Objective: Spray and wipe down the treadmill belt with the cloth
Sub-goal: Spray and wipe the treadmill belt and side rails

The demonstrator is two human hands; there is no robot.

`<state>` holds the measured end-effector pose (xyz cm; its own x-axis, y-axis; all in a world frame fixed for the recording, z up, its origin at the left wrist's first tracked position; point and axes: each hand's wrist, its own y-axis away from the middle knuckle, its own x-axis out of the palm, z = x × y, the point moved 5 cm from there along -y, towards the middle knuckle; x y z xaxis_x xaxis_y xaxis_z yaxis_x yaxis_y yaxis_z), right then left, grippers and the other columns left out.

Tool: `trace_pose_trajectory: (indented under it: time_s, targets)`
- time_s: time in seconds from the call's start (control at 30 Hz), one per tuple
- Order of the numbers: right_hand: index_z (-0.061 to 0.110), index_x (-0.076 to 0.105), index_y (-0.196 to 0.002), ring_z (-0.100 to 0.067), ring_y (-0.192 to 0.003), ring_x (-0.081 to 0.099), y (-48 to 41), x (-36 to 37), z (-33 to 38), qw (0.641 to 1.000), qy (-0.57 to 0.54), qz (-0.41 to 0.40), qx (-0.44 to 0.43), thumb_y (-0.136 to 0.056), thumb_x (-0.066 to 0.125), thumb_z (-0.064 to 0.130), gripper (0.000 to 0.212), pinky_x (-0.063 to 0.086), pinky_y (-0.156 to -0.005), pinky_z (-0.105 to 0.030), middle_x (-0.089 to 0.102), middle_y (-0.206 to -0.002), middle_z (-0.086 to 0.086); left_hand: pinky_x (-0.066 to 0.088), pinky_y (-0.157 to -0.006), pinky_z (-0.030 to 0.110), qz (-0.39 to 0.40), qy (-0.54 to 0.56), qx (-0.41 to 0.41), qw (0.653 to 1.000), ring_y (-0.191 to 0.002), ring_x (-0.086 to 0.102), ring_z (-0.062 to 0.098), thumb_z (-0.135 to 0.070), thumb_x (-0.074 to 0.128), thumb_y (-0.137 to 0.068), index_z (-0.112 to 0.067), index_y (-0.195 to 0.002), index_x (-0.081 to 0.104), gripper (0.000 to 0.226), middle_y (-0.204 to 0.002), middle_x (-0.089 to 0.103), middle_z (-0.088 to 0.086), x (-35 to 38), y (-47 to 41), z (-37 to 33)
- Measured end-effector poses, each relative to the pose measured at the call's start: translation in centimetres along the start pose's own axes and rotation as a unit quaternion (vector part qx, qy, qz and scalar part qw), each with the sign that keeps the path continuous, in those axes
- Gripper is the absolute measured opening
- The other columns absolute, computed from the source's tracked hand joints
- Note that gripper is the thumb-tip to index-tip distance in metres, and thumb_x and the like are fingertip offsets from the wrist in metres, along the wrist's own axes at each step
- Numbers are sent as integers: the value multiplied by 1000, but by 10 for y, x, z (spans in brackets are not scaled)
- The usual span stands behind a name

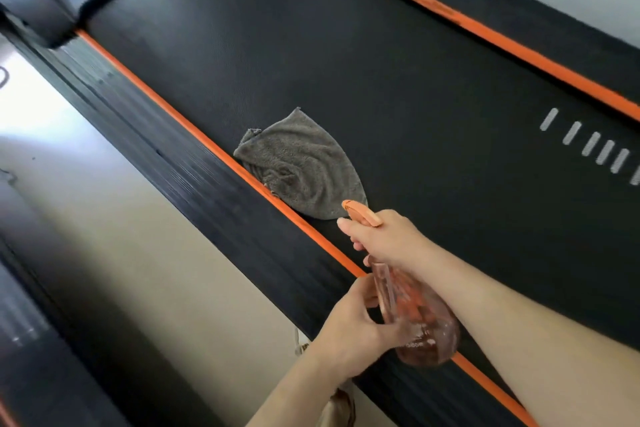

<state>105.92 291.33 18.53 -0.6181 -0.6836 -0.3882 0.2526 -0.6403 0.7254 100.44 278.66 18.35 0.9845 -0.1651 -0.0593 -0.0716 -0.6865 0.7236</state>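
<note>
The bottle (422,329) slants from lower right to upper left, its orange nozzle (360,213) aimed at the cloth (304,163) just beyond. The right hand (388,239) has its grip closed round the bottle's neck, a finger seemingly on the trigger. The left hand (353,326) curls its grip round the body lower down. The grey, crumpled cloth lies on the black belt (346,62) against the near orange stripe (173,114). Outside the stripe runs a ribbed black rail (138,135), then pale floor (138,253). White marks (588,146) cross the belt at far right.
</note>
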Motion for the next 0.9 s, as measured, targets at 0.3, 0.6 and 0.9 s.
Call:
trace_pose_trajectory:
  time_s: [0.3,0.6,0.9]
  targets:
    - [15,70,-69,-26,-76,70,-6,11,16,998,6,-58,-25,-89,57,53,45,57,-82,-45,72,-77,-4,53,-86,18,-75,55,-10,996,-99,64,-3,-46,81,-77,-32,-125,50,59,-109,68,-16,-19,-14,-3]
    - [23,65,-69,-12,-74,61,-48,55,82,994,-7,52,-91,-86,63,58,39,49,-77,-36,64,-68,11,58,-88,39,-123,92,-3,988,-89,71,6,-33,84,-74,-27,-101,68,31,-94,75,-10,-105,-39,-4]
    - [31,28,-154,-21,-149,20,-107,34,102,998,46,4,-45,-83,65,61,85,22,-121,-45,20,-161,4,44,-69,14,-410,93,96,902,-70,60,-7,-10,79,-75,-31,-88,56,34,-76,66,-19,-267,-30,-25]
